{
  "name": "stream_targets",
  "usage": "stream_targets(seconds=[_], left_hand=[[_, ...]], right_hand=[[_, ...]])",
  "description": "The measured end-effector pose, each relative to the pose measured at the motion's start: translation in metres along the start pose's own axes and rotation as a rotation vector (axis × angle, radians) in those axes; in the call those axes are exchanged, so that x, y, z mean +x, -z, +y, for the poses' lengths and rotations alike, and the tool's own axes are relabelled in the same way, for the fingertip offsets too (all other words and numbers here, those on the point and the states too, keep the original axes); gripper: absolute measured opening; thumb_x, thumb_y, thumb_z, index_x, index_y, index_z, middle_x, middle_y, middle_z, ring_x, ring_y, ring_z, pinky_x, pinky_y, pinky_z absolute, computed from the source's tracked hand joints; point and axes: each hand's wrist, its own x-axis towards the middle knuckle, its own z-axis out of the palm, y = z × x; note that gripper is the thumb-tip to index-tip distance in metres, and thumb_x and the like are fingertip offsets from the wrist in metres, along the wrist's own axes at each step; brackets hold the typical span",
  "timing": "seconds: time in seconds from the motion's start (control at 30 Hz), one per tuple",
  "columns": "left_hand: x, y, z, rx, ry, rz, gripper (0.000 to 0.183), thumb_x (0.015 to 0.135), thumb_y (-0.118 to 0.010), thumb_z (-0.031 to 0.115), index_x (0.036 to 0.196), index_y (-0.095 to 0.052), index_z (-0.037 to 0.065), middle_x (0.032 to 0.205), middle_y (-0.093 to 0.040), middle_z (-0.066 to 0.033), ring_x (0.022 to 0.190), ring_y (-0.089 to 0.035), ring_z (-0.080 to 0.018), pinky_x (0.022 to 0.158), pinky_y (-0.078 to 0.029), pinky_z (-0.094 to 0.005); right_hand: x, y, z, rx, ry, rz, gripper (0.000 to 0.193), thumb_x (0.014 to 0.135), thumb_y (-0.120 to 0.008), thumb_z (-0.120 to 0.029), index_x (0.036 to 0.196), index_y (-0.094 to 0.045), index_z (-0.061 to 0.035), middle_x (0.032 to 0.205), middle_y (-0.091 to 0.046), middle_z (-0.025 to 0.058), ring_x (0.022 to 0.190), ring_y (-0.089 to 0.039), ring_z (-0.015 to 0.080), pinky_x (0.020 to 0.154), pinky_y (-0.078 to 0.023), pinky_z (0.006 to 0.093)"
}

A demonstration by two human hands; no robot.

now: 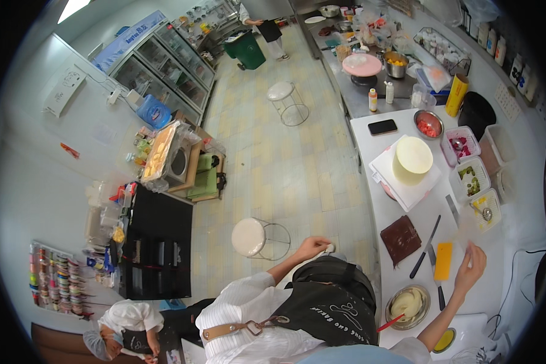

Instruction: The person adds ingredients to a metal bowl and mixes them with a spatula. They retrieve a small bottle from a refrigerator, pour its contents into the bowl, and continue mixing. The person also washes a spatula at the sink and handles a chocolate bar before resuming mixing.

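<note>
My right hand [472, 267] reaches over the right side of the white worktable, its fingers pinched by a pale, see-through piece [467, 225] that I cannot make out clearly. Below and left of that hand lie an orange scraper [443, 261] and a spatula with a black handle [441, 297]. My left hand [312, 246] is off the table, in front of my apron. Its fingers curl near a small white thing that I cannot identify. A smooth, pale frosted cake [413, 159] stands on a white board [420, 193] farther up the table.
A metal bowl of cream [407, 306] sits nearest me, beyond a long knife [425, 246] and a brown square slab [400, 240]. Tubs of cut fruit [470, 177] line the right edge. Two stools [249, 237] stand on the floor. A co-worker [130, 330] is at lower left.
</note>
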Motion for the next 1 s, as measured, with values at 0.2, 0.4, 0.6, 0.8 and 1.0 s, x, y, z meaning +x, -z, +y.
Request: stream_targets(seconds=[0.2,0.4,0.6,0.8,1.0], left_hand=[[0.025,-0.032,0.228,-0.487,-0.410,-0.795,0.059,0.096,-0.063,0.023,0.148,-0.037,0.010,0.142,-0.048,-0.0137,0.124,-0.053,-0.0204,0.097,-0.047,-0.0352],[-0.004,-0.049,0.243,-0.646,-0.148,-0.888,0.027,0.097,-0.061,0.019,0.119,-0.059,0.003,0.116,-0.063,-0.0095,0.104,-0.062,-0.0175,0.084,-0.054,-0.0311],[0.002,-0.020,0.170,-0.525,-0.143,-0.743,0.016,0.095,-0.060,0.005,0.109,-0.061,-0.001,0.103,-0.068,-0.0134,0.090,-0.067,-0.0195,0.078,-0.056,-0.0312],[-0.014,-0.002,0.148,-0.324,-0.245,-0.810,0.014,0.094,-0.060,0.002,0.107,-0.060,-0.002,0.101,-0.068,-0.0145,0.089,-0.068,-0.0200,0.077,-0.057,-0.0316],[-0.013,0.011,0.125,-0.175,-0.396,-0.795,0.006,0.096,-0.057,0.004,0.098,-0.057,-0.001,0.098,-0.068,-0.0144,0.086,-0.069,-0.0208,0.079,-0.058,-0.0349]], right_hand=[[-0.004,0.009,-0.176,-0.072,0.268,0.012,0.034,0.066,-0.061,0.003,0.098,-0.070,-0.0071,0.093,-0.061,0.0088,0.095,-0.059,0.0293,0.088,-0.046,0.0461],[-0.087,-0.054,-0.298,0.087,0.057,-0.043,0.029,0.062,-0.067,-0.002,0.090,-0.071,-0.0099,0.099,-0.063,0.0073,0.103,-0.059,0.0287,0.096,-0.045,0.0466],[-0.137,-0.064,-0.349,0.326,-0.343,-0.020,0.034,0.069,-0.078,-0.008,0.102,-0.070,-0.0093,0.114,-0.057,0.0088,0.111,-0.054,0.0285,0.095,-0.045,0.0419],[-0.166,-0.092,-0.367,0.428,-0.965,0.336,0.059,0.074,-0.080,-0.019,0.126,-0.056,-0.0071,0.122,-0.055,0.0148,0.110,-0.055,0.0324,0.091,-0.047,0.0414],[-0.195,-0.098,-0.350,0.428,-0.905,0.039,0.046,0.077,-0.075,-0.014,0.120,-0.060,-0.0055,0.111,-0.064,0.0153,0.092,-0.063,0.0269,0.078,-0.053,0.0365]])
